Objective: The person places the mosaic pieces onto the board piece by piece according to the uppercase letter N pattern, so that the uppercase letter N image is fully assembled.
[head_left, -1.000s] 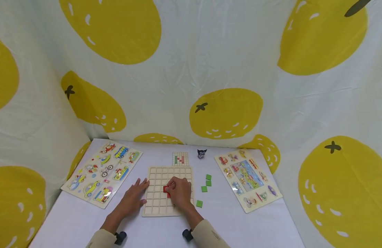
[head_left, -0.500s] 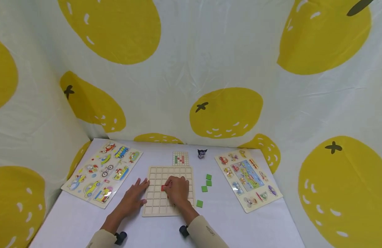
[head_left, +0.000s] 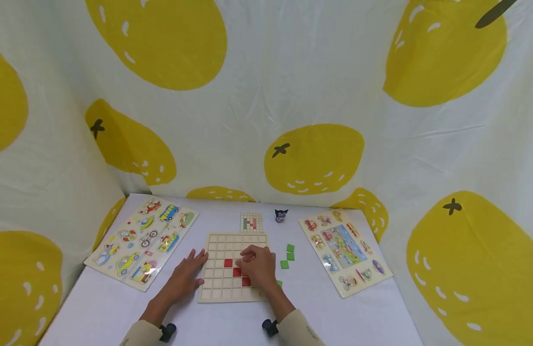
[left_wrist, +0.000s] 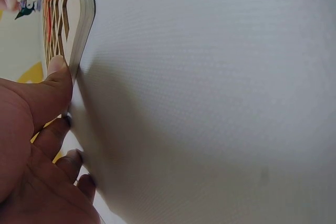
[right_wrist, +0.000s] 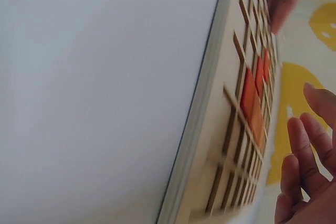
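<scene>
A square wooden grid board (head_left: 218, 294) lies on the white table. Red square tiles (head_left: 228, 263) sit in its cells along a diagonal; the right wrist view shows them too, as orange-red tiles (right_wrist: 248, 92). My left hand (head_left: 185, 278) rests at the board's left edge with its fingers spread, the thumb (left_wrist: 56, 72) touching the rim. Above the board's right half hovers my right hand (head_left: 263, 269), its fingers relaxed and holding nothing in the right wrist view. It hides some cells on that side. Several green tiles (head_left: 284, 265) lie right of the board.
A small grid card (head_left: 251, 222) with green and red squares lies behind the board, beside a dark little figurine (head_left: 281, 215). Picture puzzle boards lie at the left (head_left: 136, 240) and at the right (head_left: 311, 235). Fruit-patterned cloth (head_left: 231, 144) closes off the back.
My right hand has let go of the red tile, which now sits in a cell, and has moved back to the right. My left hand stays where it was.
</scene>
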The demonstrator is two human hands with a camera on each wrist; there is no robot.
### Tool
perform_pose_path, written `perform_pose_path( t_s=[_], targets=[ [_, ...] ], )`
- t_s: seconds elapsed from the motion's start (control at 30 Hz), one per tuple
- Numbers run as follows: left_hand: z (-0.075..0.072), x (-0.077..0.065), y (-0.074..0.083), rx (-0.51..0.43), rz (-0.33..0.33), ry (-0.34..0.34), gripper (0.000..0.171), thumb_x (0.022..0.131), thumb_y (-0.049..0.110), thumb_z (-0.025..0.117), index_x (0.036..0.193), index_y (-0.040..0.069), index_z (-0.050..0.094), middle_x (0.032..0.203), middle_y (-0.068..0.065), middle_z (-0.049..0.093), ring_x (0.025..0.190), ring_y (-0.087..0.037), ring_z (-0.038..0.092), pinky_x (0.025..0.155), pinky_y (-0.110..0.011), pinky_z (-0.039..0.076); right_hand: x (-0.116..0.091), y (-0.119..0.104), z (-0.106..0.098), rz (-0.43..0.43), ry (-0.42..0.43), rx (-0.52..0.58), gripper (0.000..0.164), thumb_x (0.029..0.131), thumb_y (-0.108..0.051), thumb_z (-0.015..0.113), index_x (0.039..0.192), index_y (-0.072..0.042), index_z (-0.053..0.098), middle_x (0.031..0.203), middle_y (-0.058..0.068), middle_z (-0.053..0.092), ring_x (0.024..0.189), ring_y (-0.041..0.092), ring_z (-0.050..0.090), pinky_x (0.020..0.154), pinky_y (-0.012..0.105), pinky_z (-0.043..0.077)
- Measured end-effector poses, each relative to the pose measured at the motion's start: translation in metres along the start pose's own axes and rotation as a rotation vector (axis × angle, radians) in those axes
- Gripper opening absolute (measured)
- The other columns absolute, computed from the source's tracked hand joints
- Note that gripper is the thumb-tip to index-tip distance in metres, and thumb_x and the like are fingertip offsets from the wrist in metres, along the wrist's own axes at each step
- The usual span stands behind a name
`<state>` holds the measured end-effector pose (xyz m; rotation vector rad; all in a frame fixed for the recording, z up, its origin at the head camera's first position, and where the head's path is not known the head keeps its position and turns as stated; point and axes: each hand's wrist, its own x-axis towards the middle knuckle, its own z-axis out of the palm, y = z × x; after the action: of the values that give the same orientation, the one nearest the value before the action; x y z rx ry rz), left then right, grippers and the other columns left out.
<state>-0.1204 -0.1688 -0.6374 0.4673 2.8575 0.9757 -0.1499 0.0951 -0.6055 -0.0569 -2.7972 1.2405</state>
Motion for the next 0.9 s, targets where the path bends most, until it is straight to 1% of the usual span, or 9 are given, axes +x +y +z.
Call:
perform_pose_path(
  t_s=[0.1,0.23,0.3,0.37,0.47,0.63,0.7,0.8,0.9],
  targets=[
    [0.0,0.001,0.0,0.003,0.002,0.004,0.082,0.091,0.01,0.081,0.163,0.01,0.042,0.172,-0.013,0.036,0.163,-0.046,0.02,0.13,-0.066,0.021,-0.005,0.01,-0.019,0.032,0.023,0.041,0.02,0.08,-0.025,0.094,0.095,-0.019,0.082,0.078,-0.005,0.075,0.085,0.018,0.056,0.078,0.035,0.035],
    [0.0,0.002,0.0,-0.004,-0.017,-0.029,0.083,0.093,0.011,0.08,0.165,0.01,0.039,0.174,-0.012,0.032,0.165,-0.044,0.016,0.133,-0.064,0.018,-0.017,0.03,-0.041,0.077,0.037,0.064,0.023,0.078,-0.022,0.095,0.096,-0.019,0.081,0.08,-0.005,0.074,0.086,0.018,0.056,0.077,0.032,0.037],
    [-0.001,0.002,0.0,-0.002,-0.024,-0.039,0.083,0.093,0.011,0.079,0.165,0.01,0.038,0.175,-0.011,0.031,0.165,-0.044,0.015,0.133,-0.064,0.017,-0.023,0.04,-0.05,0.102,0.038,0.058,0.024,0.077,-0.021,0.095,0.097,-0.019,0.081,0.081,-0.005,0.073,0.086,0.018,0.056,0.076,0.031,0.038],
    [-0.001,0.002,0.0,0.004,-0.024,-0.041,0.083,0.093,0.011,0.079,0.165,0.01,0.038,0.175,-0.012,0.031,0.165,-0.044,0.015,0.133,-0.064,0.017,-0.028,0.052,-0.057,0.126,0.042,0.033,0.026,0.076,-0.021,0.096,0.097,-0.021,0.081,0.082,-0.007,0.073,0.085,0.016,0.055,0.077,0.031,0.035],
    [-0.001,0.002,0.0,0.014,-0.027,-0.045,0.083,0.093,0.012,0.08,0.165,0.009,0.038,0.175,-0.012,0.031,0.165,-0.044,0.016,0.133,-0.064,0.018,-0.036,0.066,-0.066,0.138,0.055,-0.017,0.03,0.072,-0.02,0.098,0.097,-0.023,0.08,0.082,-0.007,0.074,0.083,0.014,0.053,0.076,0.03,0.035],
    [-0.002,0.003,0.001,0.011,-0.056,-0.08,0.084,0.095,0.013,0.078,0.167,0.012,0.034,0.176,-0.009,0.026,0.166,-0.042,0.012,0.134,-0.062,0.015,-0.046,0.084,-0.074,0.11,0.074,-0.109,0.036,0.066,-0.02,0.1,0.097,-0.023,0.081,0.09,-0.008,0.078,0.083,0.011,0.055,0.077,0.029,0.039],
    [-0.003,0.003,0.002,0.003,-0.063,-0.084,0.084,0.096,0.013,0.078,0.167,0.012,0.034,0.177,-0.009,0.026,0.166,-0.041,0.011,0.134,-0.062,0.014,-0.049,0.088,-0.075,0.094,0.062,-0.136,0.037,0.066,-0.019,0.1,0.099,-0.022,0.081,0.093,-0.008,0.078,0.083,0.01,0.056,0.077,0.029,0.04],
    [-0.003,0.003,0.003,-0.005,-0.065,-0.076,0.084,0.095,0.013,0.078,0.167,0.012,0.035,0.176,-0.009,0.027,0.166,-0.042,0.012,0.134,-0.063,0.015,-0.051,0.089,-0.075,0.084,0.04,-0.146,0.037,0.067,-0.016,0.099,0.1,-0.02,0.082,0.091,-0.008,0.077,0.08,0.009,0.055,0.074,0.027,0.041],
    [-0.003,0.003,0.004,-0.005,-0.062,-0.067,0.084,0.094,0.012,0.078,0.166,0.012,0.036,0.176,-0.011,0.028,0.166,-0.044,0.012,0.133,-0.064,0.015,-0.052,0.086,-0.074,0.079,0.023,-0.159,0.033,0.068,-0.014,0.097,0.097,-0.019,0.083,0.087,-0.006,0.074,0.079,0.01,0.054,0.072,0.028,0.04]
  ],
)
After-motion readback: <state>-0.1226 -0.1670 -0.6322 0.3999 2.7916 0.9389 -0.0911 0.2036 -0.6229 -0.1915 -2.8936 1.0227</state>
